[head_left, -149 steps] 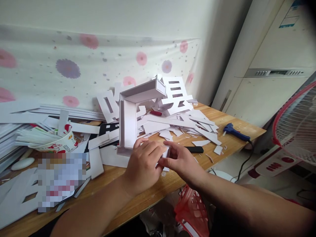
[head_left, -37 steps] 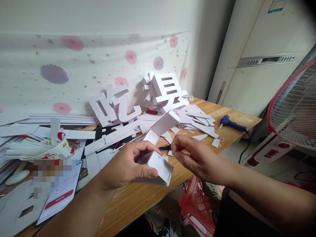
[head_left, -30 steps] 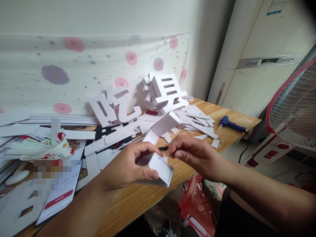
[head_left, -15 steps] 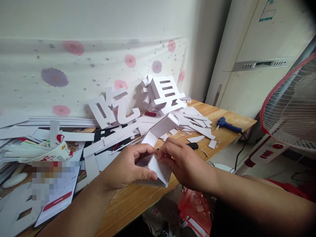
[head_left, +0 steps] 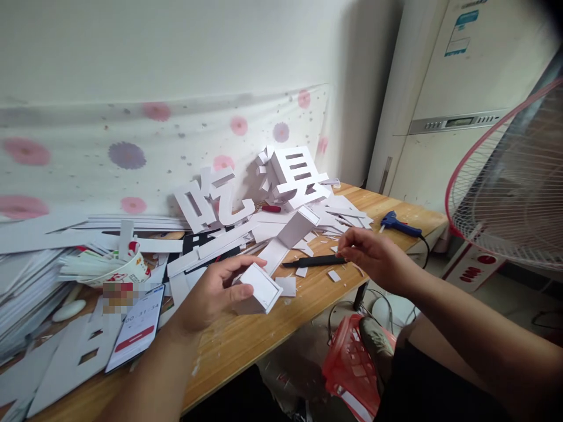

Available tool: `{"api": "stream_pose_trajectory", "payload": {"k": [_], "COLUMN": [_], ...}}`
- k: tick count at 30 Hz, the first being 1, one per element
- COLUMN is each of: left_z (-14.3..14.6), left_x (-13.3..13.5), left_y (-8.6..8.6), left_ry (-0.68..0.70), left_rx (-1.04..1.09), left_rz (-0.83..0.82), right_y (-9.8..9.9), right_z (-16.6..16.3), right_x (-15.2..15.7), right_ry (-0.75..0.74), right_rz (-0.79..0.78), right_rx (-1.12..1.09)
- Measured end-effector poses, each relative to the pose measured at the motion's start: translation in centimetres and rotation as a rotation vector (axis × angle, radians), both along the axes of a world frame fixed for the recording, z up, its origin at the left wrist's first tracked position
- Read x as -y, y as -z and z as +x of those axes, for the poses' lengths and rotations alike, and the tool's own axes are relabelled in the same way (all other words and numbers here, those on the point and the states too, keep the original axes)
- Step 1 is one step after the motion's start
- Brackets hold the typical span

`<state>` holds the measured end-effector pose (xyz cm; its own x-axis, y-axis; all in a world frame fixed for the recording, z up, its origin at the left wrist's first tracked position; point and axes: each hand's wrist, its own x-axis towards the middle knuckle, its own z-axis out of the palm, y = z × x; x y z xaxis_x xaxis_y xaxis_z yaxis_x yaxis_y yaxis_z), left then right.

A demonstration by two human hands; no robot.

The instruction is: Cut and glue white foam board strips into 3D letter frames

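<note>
My left hand (head_left: 215, 293) is closed around a white foam-board piece (head_left: 260, 288), thumb on the near side and fingers behind. It is box-shaped, with a rimmed face turned up towards me. To its right, my right hand (head_left: 365, 255) is apart from the piece, its fingers curled together at the end of a black utility knife (head_left: 314, 261) lying on the table. The fingertips overlap the knife's end; whether they touch it, or pinch something small, I cannot make out. Behind the held piece stands another folded white board strip (head_left: 299, 227).
White three-dimensional characters (head_left: 299, 176) lean at the back of the wooden table (head_left: 246, 334), among board offcuts. A blue glue gun (head_left: 400, 225) lies at the right. On the left are a paper tub (head_left: 132, 272) and a phone (head_left: 136, 328). A fan (head_left: 510, 187) and red basket (head_left: 347, 363) stand beside the table.
My right hand has left the white piece and moved right to the knife's end. My left hand still holds the piece, now turned with its rimmed face up. The view has shifted slightly.
</note>
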<state>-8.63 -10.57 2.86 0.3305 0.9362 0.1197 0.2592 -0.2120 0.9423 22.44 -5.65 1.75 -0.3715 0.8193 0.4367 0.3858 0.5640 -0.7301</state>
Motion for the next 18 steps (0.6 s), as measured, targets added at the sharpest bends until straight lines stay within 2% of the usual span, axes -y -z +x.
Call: {"api": "stream_pose_trajectory", "payload": {"k": [6,11,14,18], "left_z": [0.5,0.7,0.4,-1.2], "left_x": [0.8,-0.6,-1.8,-3.0], "left_y": [0.7,1.6,1.6,0.8], "left_ry": [-0.205,-0.379,-0.467,-0.493], "left_rx": [0.079,0.308,0.463,0.617], "left_rz": [0.157,0.23,0.249,0.241], "right_y": [0.2,-0.4,-0.7,0.0], "right_z": [2.8,2.2,1.2,1.1], "right_x": [0.6,0.3,0.9,2.2], "right_ry": [0.094,0.078,0.054,0.052], "right_rz": [-0.111,-0.241,-0.283,-0.227], "right_rx": [-0.349,-0.632,-0.684,-0.684]}}
